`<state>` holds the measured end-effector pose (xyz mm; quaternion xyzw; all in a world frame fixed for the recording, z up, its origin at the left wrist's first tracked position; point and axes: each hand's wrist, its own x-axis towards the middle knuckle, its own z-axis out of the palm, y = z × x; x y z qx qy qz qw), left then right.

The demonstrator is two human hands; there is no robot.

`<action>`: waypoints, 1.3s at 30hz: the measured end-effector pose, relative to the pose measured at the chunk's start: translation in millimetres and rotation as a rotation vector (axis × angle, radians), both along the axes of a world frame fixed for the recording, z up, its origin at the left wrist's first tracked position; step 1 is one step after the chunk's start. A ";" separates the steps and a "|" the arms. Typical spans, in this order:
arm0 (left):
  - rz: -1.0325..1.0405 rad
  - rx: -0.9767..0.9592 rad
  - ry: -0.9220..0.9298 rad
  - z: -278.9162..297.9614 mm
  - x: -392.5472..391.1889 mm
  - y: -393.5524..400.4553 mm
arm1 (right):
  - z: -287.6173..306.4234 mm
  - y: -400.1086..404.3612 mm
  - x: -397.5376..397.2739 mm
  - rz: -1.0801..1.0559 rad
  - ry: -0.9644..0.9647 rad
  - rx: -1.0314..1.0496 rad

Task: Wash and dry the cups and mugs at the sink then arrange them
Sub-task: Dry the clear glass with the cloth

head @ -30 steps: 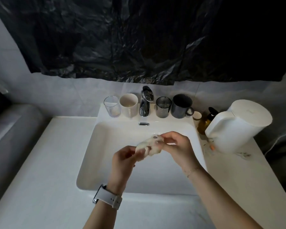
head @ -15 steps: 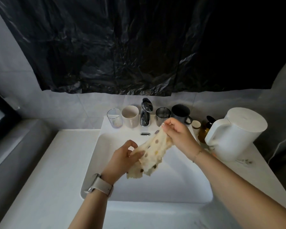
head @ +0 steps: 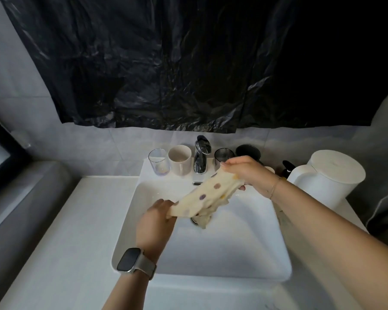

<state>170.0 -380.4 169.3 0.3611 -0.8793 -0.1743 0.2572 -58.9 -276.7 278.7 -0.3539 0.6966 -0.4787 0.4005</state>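
A cream dotted cloth (head: 207, 194) is stretched over the white sink (head: 233, 249). My left hand (head: 156, 217) grips its lower left end and my right hand (head: 244, 173) grips its upper right end. Along the sink's back ledge stand a clear glass (head: 159, 162), a cream mug (head: 180, 159), a smoky glass (head: 222, 156) and a dark mug (head: 248, 151), the last partly hidden behind my right hand. The chrome tap (head: 201, 156) rises between the cream mug and the smoky glass.
A white kettle (head: 327, 177) stands on the counter right of the sink, with a dark amber pump bottle (head: 286, 170) beside it. Black plastic sheeting (head: 188, 63) covers the wall above. White counter (head: 65, 231) lies left of the sink.
The bunched cloth has been pulled open and stretched out. My right hand has risen toward the back ledge, my left hand has dropped to the lower left.
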 end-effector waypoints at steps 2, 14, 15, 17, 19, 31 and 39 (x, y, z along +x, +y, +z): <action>-0.042 -0.041 0.063 0.7 -2.5 -5.2 | -4.5 -0.2 -2.6 -0.015 -0.094 0.004; -0.521 0.642 -0.447 63.4 -48.7 -7.5 | -65.0 37.3 5.3 0.339 0.089 0.121; -0.543 0.676 -0.461 63.2 -52.6 -5.2 | -73.4 39.1 18.2 0.383 0.067 0.107; -0.566 0.710 -0.456 61.4 -58.5 -0.3 | -92.9 39.2 42.0 0.417 0.017 0.077; -0.565 0.700 -0.394 60.6 -59.4 1.0 | -108.7 36.1 58.9 0.367 -0.067 0.062; -0.311 0.665 -0.145 33.8 -14.3 -23.8 | -95.1 37.9 45.6 0.119 -0.069 -0.015; -0.041 1.913 0.372 -19.5 -16.0 45.2 | -115.0 26.2 67.5 -0.140 -0.072 -0.251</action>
